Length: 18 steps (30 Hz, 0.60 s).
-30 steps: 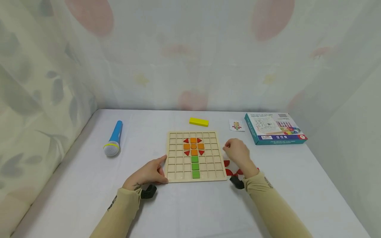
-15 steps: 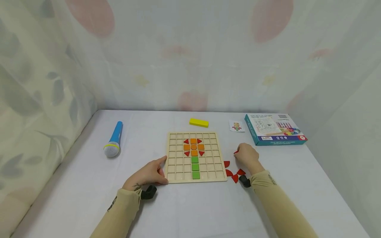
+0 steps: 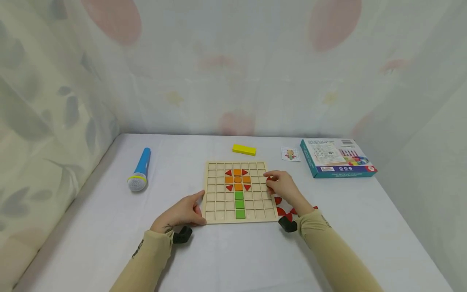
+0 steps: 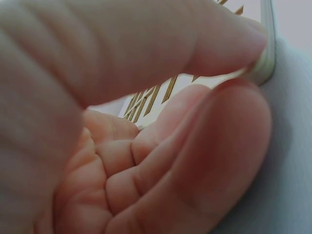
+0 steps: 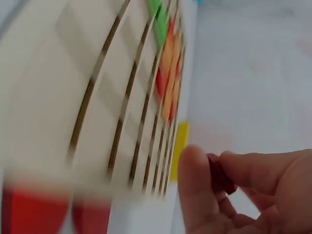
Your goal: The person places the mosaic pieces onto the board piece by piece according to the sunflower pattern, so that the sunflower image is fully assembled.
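Note:
In the head view a wooden grid board [image 3: 262, 202] lies mid-table, bearing orange pieces [image 3: 247, 179], red triangles [image 3: 247, 187] and a column of green squares [image 3: 239, 204]. My left hand [image 3: 184, 211] holds it at its left edge, thumb by the near corner and forefinger higher up. In the left wrist view the fingertips touch the board's edge. My right hand [image 3: 285, 186] is over the board's right edge. Thumb and finger there pinch a small red piece [image 5: 222, 175], mostly covered, so its shape cannot be made out. Several red quarter-circle pieces [image 3: 281, 211] lie under the right forearm.
A yellow block [image 3: 244, 150] lies behind the board, with a small pattern card [image 3: 290, 154] to its right. The game box [image 3: 339, 158] is at the back right. To the left lies a blue toy microphone [image 3: 141, 168]. A curtain [image 3: 54, 121] closes the left side.
My right hand first shifts right among the red pieces, where a red one shows at its fingertips. It then moves left to the board's edge with that piece. The left hand stays put.

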Tool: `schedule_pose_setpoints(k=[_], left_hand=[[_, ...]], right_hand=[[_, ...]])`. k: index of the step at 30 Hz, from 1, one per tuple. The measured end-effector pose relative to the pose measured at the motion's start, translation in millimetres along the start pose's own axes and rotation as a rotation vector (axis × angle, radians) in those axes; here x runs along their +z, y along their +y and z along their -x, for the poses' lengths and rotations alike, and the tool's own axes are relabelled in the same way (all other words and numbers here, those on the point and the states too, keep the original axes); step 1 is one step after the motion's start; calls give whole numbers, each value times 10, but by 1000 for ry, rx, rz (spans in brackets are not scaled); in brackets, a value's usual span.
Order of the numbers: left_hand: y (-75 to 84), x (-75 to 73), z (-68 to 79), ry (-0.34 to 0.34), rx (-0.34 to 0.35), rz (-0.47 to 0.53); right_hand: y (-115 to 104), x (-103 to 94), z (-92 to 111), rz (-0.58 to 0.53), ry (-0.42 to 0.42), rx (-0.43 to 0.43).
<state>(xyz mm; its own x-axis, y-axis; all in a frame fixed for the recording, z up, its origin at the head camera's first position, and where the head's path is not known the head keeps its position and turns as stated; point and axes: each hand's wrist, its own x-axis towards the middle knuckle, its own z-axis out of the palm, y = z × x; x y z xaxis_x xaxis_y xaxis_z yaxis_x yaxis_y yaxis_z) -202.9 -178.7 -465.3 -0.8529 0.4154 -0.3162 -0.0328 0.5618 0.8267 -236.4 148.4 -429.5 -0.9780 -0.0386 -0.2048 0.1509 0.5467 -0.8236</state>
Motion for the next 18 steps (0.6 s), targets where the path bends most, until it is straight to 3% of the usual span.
schedule_pose_setpoints(k=[5, 9, 18], left_hand=[[23, -1, 12, -1, -2, 0], [34, -6, 22, -6, -6, -3], [39, -6, 31, -11, -1, 22]], right_hand=[[-143, 300, 24, 40, -24, -116], [-158, 466, 14, 119, -52, -147], [-150, 503, -28, 323, -115, -174]])
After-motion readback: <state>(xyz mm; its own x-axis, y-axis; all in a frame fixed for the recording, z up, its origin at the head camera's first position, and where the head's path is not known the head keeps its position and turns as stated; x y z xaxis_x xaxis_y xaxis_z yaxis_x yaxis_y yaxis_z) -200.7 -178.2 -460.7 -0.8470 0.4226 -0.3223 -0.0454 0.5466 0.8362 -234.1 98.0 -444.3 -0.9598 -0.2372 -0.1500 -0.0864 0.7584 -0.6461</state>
